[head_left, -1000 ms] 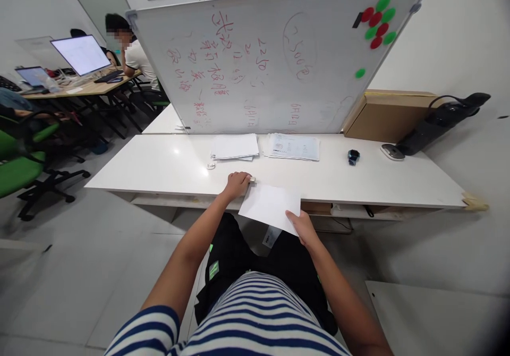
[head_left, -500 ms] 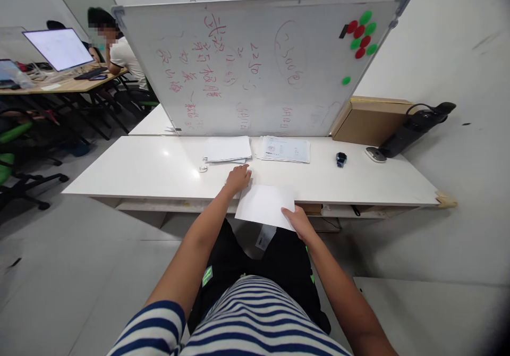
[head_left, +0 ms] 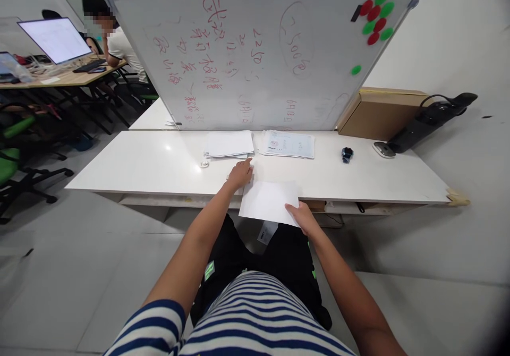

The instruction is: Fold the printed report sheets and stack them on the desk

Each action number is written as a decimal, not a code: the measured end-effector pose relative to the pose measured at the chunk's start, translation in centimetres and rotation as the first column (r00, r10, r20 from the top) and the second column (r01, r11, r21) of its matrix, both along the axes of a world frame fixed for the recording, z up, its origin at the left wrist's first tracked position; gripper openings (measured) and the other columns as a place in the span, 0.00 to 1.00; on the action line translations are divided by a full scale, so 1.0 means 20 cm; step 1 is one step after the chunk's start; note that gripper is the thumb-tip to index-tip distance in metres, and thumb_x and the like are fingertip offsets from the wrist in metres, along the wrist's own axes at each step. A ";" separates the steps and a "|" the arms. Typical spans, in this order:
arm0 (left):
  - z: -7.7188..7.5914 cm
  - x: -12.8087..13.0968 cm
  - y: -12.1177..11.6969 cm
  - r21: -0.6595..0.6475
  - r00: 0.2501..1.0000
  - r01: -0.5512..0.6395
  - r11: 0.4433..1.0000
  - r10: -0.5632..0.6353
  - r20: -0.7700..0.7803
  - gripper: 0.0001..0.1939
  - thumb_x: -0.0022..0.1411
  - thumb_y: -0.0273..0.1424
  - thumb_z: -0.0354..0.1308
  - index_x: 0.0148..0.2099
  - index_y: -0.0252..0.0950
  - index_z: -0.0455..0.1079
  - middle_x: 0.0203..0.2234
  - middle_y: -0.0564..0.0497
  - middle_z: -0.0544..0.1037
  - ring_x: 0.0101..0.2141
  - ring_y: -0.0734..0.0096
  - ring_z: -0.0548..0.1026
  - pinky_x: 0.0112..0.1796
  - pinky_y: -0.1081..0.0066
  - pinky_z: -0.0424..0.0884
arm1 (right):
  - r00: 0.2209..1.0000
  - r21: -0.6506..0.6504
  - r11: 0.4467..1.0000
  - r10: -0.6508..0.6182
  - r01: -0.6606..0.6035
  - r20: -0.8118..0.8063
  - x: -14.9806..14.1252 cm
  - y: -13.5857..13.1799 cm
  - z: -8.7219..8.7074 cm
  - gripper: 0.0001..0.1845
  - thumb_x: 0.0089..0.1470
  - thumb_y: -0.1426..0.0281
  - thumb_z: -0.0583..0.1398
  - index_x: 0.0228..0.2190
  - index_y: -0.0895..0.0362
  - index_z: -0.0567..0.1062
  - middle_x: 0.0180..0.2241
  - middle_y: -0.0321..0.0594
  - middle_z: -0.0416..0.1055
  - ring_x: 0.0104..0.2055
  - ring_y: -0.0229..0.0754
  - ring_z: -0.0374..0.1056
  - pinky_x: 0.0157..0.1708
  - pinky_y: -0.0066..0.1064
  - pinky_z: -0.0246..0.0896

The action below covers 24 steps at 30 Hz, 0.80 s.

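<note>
My right hand (head_left: 303, 218) grips the near right corner of a blank white sheet of paper (head_left: 271, 199), thumb on top, fingers beneath. The sheet extends over the front edge of the white desk (head_left: 319, 183). Just beyond its far left corner, my left hand (head_left: 241, 174) is over the desk with its fingers stretched forward, holding nothing that I can see. Its fingertips are close to a stack of white papers (head_left: 229, 143); whether they touch it I cannot tell. Right of that stack lies a pile of printed sheets (head_left: 289, 145).
A whiteboard (head_left: 255, 58) with red writing and magnets stands behind the desk. To the right are a dark watch (head_left: 347, 155), a mouse (head_left: 383, 150), a black bottle (head_left: 434, 119) and a cardboard box (head_left: 378, 114). A small white object (head_left: 204, 164) lies left. A person (head_left: 119, 48) sits far left.
The camera view has shifted a little. My left hand has moved slightly forward, closer to the stack of white papers. My right hand still holds the sheet.
</note>
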<state>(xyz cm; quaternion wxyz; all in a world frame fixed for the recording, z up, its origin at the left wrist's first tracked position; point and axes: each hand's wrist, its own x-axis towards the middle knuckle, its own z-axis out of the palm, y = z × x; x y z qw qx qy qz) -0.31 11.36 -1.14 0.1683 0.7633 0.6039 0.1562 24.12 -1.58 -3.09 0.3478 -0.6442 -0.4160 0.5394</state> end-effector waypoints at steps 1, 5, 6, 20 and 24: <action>0.00 0.00 0.00 -0.011 1.000 -0.005 1.000 0.005 0.011 0.26 0.67 0.38 0.37 0.65 0.36 0.50 0.54 0.41 0.69 0.57 0.55 0.61 0.51 0.59 0.62 | 1.000 -0.002 1.000 -0.006 0.006 0.005 0.00 0.00 0.00 0.19 0.44 0.66 0.61 0.38 0.64 0.76 0.38 0.49 0.77 0.36 0.48 0.73 0.32 0.31 0.66; 0.00 -0.01 0.00 -0.051 0.999 -0.012 0.999 0.014 0.035 0.27 0.67 0.39 0.37 0.65 0.36 0.50 0.55 0.42 0.68 0.58 0.54 0.59 0.51 0.59 0.61 | 1.000 -0.012 1.000 -0.016 0.016 -0.003 -0.01 0.00 0.00 0.19 0.44 0.65 0.61 0.37 0.64 0.76 0.37 0.49 0.78 0.34 0.47 0.74 0.30 0.30 0.66; 0.00 -0.01 0.00 -0.056 0.999 -0.012 0.998 0.014 0.034 0.27 0.67 0.39 0.38 0.65 0.36 0.51 0.55 0.42 0.68 0.58 0.54 0.59 0.52 0.58 0.61 | 1.000 -0.012 1.000 -0.017 0.016 -0.002 -0.02 0.01 0.00 0.19 0.43 0.65 0.61 0.37 0.64 0.76 0.37 0.49 0.78 0.34 0.47 0.74 0.30 0.30 0.66; -0.02 0.01 0.03 -0.060 0.998 -0.047 0.997 0.044 -0.045 0.25 0.65 0.39 0.42 0.63 0.40 0.54 0.57 0.45 0.67 0.58 0.55 0.60 0.52 0.56 0.61 | 1.000 0.011 1.000 0.003 -0.003 0.009 -0.03 0.01 -0.01 0.21 0.44 0.65 0.61 0.39 0.64 0.77 0.39 0.49 0.77 0.38 0.48 0.73 0.34 0.32 0.66; -0.02 0.01 0.03 -0.065 0.997 -0.057 0.996 0.054 -0.046 0.26 0.64 0.40 0.44 0.62 0.40 0.55 0.56 0.45 0.67 0.57 0.54 0.61 0.52 0.56 0.61 | 1.000 -0.009 1.000 -0.006 0.006 0.009 -0.03 0.01 0.00 0.21 0.43 0.65 0.61 0.40 0.64 0.77 0.39 0.49 0.77 0.38 0.49 0.73 0.34 0.33 0.66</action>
